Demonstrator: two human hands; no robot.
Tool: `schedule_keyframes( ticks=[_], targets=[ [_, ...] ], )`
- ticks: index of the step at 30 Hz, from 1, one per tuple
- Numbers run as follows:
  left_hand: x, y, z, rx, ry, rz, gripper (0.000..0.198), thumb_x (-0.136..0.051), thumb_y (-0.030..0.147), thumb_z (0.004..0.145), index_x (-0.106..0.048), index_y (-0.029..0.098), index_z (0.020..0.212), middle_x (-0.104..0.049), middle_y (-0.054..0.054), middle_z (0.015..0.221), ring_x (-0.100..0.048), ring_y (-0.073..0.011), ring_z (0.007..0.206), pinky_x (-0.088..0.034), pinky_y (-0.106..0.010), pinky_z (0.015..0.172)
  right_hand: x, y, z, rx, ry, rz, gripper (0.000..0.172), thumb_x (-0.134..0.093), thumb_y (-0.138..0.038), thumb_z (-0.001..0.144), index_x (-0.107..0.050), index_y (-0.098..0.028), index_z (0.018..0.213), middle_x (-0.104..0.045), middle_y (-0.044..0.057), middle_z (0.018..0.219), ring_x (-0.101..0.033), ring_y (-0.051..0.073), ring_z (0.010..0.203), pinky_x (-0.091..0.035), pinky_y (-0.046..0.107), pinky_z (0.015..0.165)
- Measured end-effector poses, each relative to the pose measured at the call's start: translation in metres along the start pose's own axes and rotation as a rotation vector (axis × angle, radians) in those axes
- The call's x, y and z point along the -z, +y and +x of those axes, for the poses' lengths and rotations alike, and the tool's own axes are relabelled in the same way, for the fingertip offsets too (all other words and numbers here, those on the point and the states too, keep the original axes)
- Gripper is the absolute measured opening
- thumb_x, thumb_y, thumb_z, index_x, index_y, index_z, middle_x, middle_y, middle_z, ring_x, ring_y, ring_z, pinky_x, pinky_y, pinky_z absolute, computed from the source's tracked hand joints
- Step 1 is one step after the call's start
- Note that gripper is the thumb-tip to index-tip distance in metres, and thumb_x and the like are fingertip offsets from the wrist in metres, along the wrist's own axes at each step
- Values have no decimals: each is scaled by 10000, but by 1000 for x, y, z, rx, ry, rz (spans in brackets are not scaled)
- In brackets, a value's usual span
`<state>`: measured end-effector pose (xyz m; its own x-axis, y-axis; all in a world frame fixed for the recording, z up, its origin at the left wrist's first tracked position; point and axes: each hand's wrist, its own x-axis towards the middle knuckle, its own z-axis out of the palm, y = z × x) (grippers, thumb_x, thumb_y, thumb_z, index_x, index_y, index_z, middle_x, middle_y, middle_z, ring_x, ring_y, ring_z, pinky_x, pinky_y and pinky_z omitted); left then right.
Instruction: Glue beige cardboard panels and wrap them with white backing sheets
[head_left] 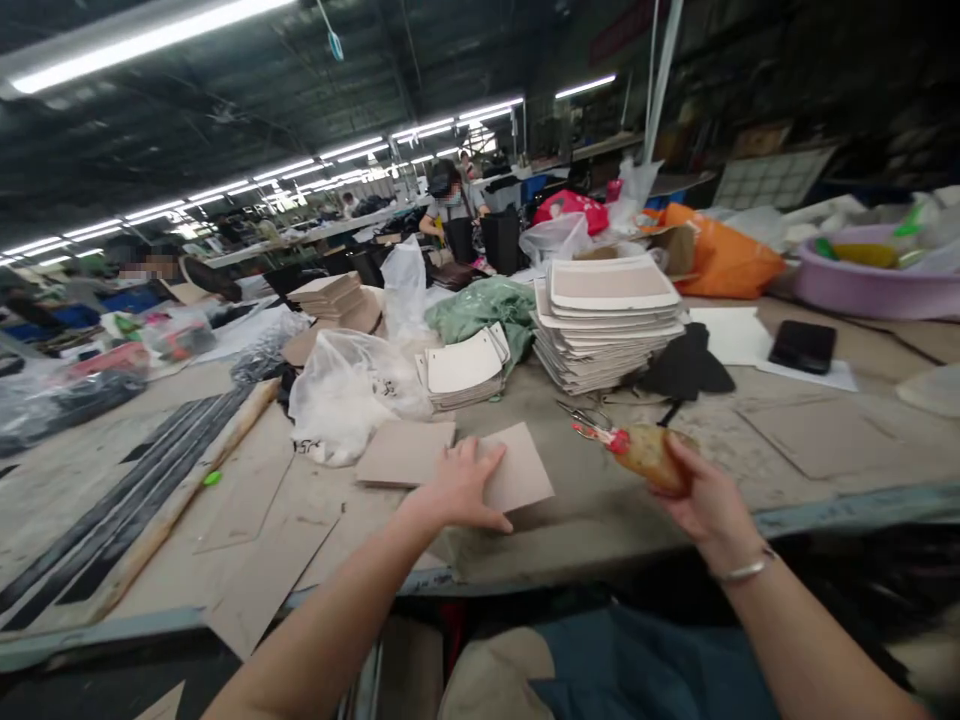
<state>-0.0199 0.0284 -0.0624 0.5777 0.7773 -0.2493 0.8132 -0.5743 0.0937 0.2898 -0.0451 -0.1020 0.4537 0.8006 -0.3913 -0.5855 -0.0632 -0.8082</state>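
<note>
My left hand [469, 487] lies with fingers spread on a beige cardboard piece [527, 470], pressing it against the table. Under and beside that hand is another beige cardboard stack [405, 452]. My right hand [701, 495] is wrapped round a yellowish-brown squeeze bottle [651, 455], held tilted above the table with its red-banded neck pointing left. Past the neck is a thin metal tool [589, 418]; whether it is joined to the bottle I cannot tell. A tall stack of white-edged boards [607, 315] stands behind, and a smaller stack of white boards [465, 365] sits left of it.
A plastic bag [352, 395] and a green bag [487, 310] lie left of the tall stack. On the right are a phone [802, 346], a purple basin [877, 285], an orange bag [720, 255] and a flat board [821, 435]. A person [454, 200] works farther back.
</note>
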Motion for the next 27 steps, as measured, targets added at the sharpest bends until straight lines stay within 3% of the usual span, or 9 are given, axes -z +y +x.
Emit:
schedule_keyframes(
  ticks=[3, 6, 14, 20, 23, 27],
  targets=[
    [-29, 53, 15, -4, 36, -62, 1194, -550, 852, 432, -205, 287, 1425, -278, -194, 1393, -251, -424, 1288, -111, -645, 1020, 1, 1, -1, 1, 17, 39, 314, -743, -316, 619, -625, -230, 897, -659, -15, 809, -620, 145, 647, -437, 183, 414],
    [-44, 78, 28, 45, 84, -90, 1189, -532, 867, 421, -262, 264, 1410, -331, -200, 1350, -279, -428, 1261, -126, -641, 1014, 6, 2, 2, 43, 12, 36, 341, -756, -339, 614, -613, -239, 908, -655, -25, 811, -614, 135, 646, -419, 167, 405],
    [-42, 68, 31, 61, 56, -71, 1255, -562, 861, 372, -215, 266, 1421, -337, -184, 1334, -292, -408, 1240, -230, -572, 995, 9, 1, 5, 46, 24, 73, 321, -753, -320, 614, -614, -216, 884, -648, -13, 794, -607, 135, 628, -402, 164, 379],
    [-33, 61, 41, 141, 47, -42, 1255, -606, 831, 351, -263, 243, 1406, -424, -176, 1252, -403, -398, 1144, -329, -519, 937, 6, -1, 4, 53, 0, 90, 299, -752, -313, 607, -617, -222, 857, -650, -28, 776, -602, 123, 619, -386, 154, 369],
    [-29, 51, 49, 180, 19, -104, 1008, -680, 672, 503, -394, 182, 1336, -503, -166, 1208, -478, -337, 1102, -397, -414, 896, 7, -2, 4, 60, 25, 102, 302, -754, -322, 603, -611, -227, 852, -652, -28, 775, -605, 127, 620, -384, 155, 367],
    [-27, 37, 53, 175, -107, -187, 340, -663, 414, 669, -664, 193, 927, -670, -49, 899, -612, -192, 821, -447, -245, 702, 8, -4, 2, 61, 22, 103, 312, -752, -328, 606, -614, -227, 866, -659, -17, 800, -614, 133, 648, -402, 158, 386]
  ],
)
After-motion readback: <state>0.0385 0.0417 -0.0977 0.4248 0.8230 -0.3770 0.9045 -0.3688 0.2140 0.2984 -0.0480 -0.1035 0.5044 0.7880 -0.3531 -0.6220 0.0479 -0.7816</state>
